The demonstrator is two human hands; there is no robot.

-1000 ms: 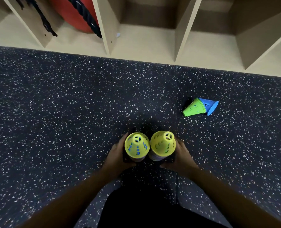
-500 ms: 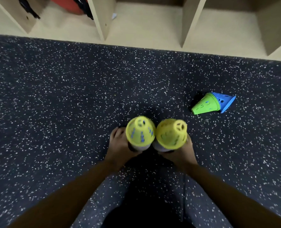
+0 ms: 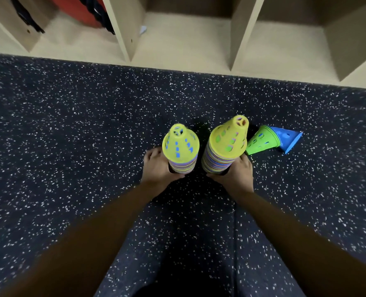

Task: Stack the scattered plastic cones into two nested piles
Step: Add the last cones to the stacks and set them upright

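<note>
- As we look down from the head camera, both our bare forearms reach forward over the dark speckled floor (image 3: 70, 129), and each hand is at the foot of a pile.
- Our left hand (image 3: 157, 168) has its fingers curled round the bottom of the left pile (image 3: 181, 146), gripping it. This pile is capped by a yellow cone with blue showing through its holes, and it stands close to upright.
- Our right hand (image 3: 235, 174) grips the lower part of the right pile (image 3: 226, 146), with fingers and thumb wrapped round it. This pile is also topped in yellow and shows many thin coloured rims below. It tilts, its tip leaning away from us and to the right.
- Both piles sit side by side near the middle of the floor, close together but apart. We cannot tell whether their bases touch the floor.
- Just right of the right pile, a green cone (image 3: 261, 142) and a blue cone (image 3: 288, 139) lie on their sides on the floor, fitted together, with the blue one's wide rim facing right.
- Along the floor's far edge runs a pale wooden cubby unit (image 3: 124, 28). Its left compartment holds a red ball (image 3: 77, 7) and a black rope (image 3: 96, 16).
</note>
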